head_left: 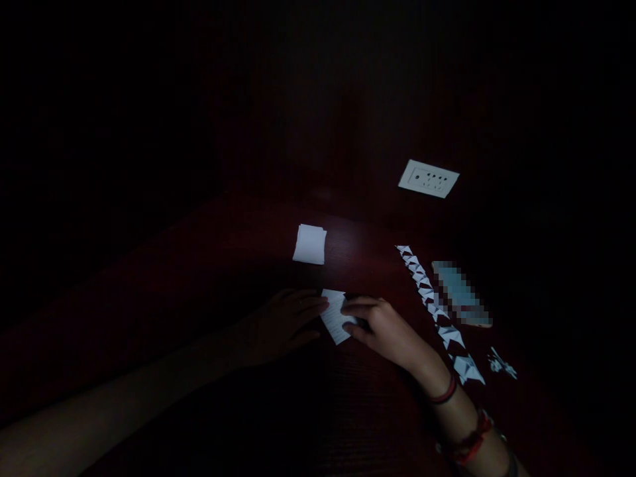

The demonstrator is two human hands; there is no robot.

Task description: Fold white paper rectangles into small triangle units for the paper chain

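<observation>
Lined sheet [334, 317] is on the dark red counter [365, 265], between both hands; using it as the reference for everything else. Left hand [293, 315] is at its left edge, fingers stretched out and loosely spread, tips touching the paper, thumb apart: reads as a light hold-down so it can't skid. Right hand [380, 324] comes over its right side, fingers bent, thumb a little apart; can't tell if they pinch the paper or only press it, since the hand hides that edge. Opposed like that, they probably keep it steady

Paper stack [310, 245] is just beyond the sheet, slightly left, likely there for reach without crowding the hands. Folded paper pieces [426, 291] run in a line right of the sheet, probably to keep them sorted. Phone [460, 291], pixelated, is further right of the sheet. Small white bits [498, 364] are right of the sheet and nearer the person, too small to make out. Socket plate [428, 179] is well beyond the sheet, rightward; mounting surface too dark to read
</observation>
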